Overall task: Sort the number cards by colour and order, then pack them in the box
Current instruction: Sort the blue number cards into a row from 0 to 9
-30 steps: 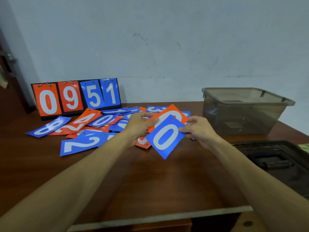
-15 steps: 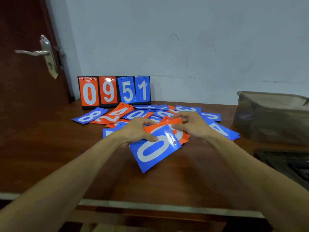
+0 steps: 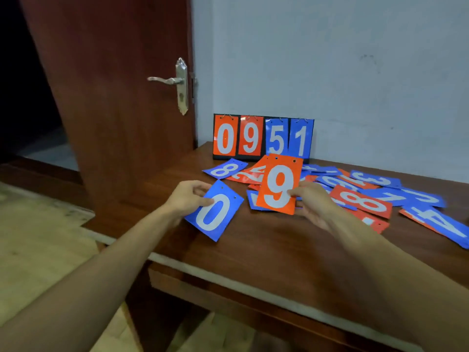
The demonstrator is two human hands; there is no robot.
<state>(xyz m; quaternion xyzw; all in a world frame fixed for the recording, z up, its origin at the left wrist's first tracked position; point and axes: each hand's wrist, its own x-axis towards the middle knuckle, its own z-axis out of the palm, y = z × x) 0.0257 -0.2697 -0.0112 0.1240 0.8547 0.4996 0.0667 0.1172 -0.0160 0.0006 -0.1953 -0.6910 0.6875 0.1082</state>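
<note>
We had the blue 0 card (image 3: 215,214) pinched in our left hand (image 3: 189,196) near the table (image 3: 279,250) corner, and the orange 9 card (image 3: 279,184) held upright in our right hand (image 3: 313,207). The loose cards (image 3: 368,194) lay jumbled behind, just in front of the 0951 flip scoreboard (image 3: 262,138).

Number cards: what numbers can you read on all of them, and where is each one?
"0951": flip stand by the wall.
"0": blue card in the left hand.
"9": orange card in the right hand.
"8": blue 8 card, flat on the table.
"8": orange 8 card, on the table.
"3": blue 3 card, further back.
The other cards are covered or too blurred to read.
</note>
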